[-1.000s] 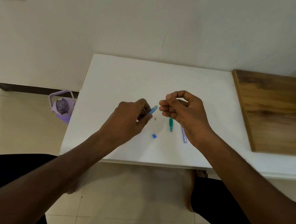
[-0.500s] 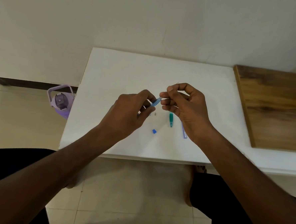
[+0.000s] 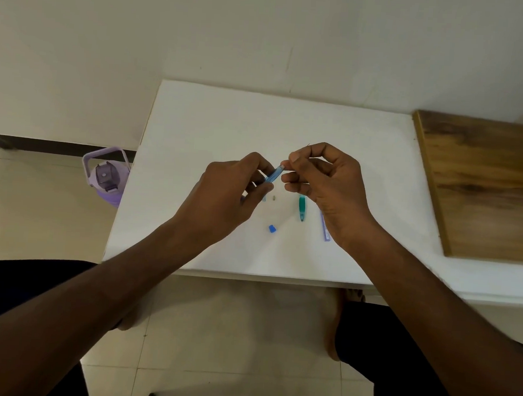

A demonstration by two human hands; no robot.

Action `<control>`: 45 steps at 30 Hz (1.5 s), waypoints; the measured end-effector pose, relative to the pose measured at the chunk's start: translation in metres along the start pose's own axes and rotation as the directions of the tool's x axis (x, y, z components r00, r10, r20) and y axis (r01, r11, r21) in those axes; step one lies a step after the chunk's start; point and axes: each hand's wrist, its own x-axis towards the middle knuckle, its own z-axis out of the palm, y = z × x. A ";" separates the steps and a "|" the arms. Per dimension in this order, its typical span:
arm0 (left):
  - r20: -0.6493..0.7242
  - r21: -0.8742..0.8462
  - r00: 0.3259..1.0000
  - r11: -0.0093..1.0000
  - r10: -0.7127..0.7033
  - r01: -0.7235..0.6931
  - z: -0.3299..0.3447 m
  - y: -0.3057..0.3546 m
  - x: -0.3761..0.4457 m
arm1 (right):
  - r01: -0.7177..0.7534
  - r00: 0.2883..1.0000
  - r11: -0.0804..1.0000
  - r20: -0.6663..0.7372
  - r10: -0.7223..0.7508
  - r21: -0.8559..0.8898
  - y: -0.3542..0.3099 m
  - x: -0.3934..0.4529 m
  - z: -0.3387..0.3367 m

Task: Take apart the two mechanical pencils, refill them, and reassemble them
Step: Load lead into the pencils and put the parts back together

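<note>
Here, left hand (image 3: pixel 226 195) clamped on the blue pencil barrel (image 3: pixel 273 176) above mid-table (image 3: pixel 216 118); right hand (image 3: pixel 325 183) pinched on a thin lead (image 3: pixel 308 145) at its 3 o'clock. Green pencil (image 3: pixel 302 208), blue cap (image 3: pixel 272 228), lead case (image 3: pixel 325 229) at 5 o'clock. Bare white toward 12; wooden board (image 3: pixel 484 187) along 3 o'clock edge.

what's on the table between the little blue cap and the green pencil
Nothing: bare white table separates the blue cap from the green pencil, per the head view.
</note>
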 end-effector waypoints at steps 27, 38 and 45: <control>-0.159 -0.327 0.982 0.944 -0.105 0.048 -0.018 -0.015 0.004 | 0.339 0.941 0.260 0.324 -0.100 -0.904 0.058 0.040 0.009; -0.117 -0.322 0.990 0.946 -0.084 0.042 -0.017 -0.015 0.000 | 0.269 0.956 0.754 0.068 -0.287 -0.599 0.010 0.026 0.008; -0.100 -0.294 0.990 0.953 -0.101 0.068 -0.013 -0.008 -0.002 | 0.182 0.983 0.936 0.067 -0.170 -0.301 -0.008 0.019 0.011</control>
